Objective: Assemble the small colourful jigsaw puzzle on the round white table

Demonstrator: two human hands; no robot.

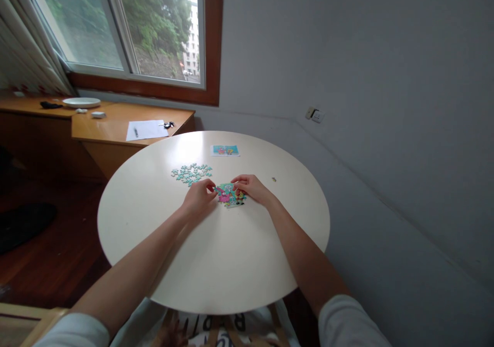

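Note:
A partly assembled jigsaw puzzle [227,197] lies on the white round table, showing pink and yellow cartoon figures on green. At its left edge my left hand [200,197] is closed in a pinch on a small teal puzzle piece [216,188], mostly covered by the fingers. My right hand [252,187] rests at the puzzle's upper right, thumb and forefinger bent together against it; their tips partly hide what they grip. Loose teal puzzle pieces [192,172] lie spread beyond my left hand. A single piece [274,179] sits apart on the right.
A picture card [225,150] with the cartoon figures lies at the far side of the round table [216,270]. On the wooden desk [111,126] are a white plate [82,102], paper [144,130] and keys [169,125]. A wall [386,131] stands at the right.

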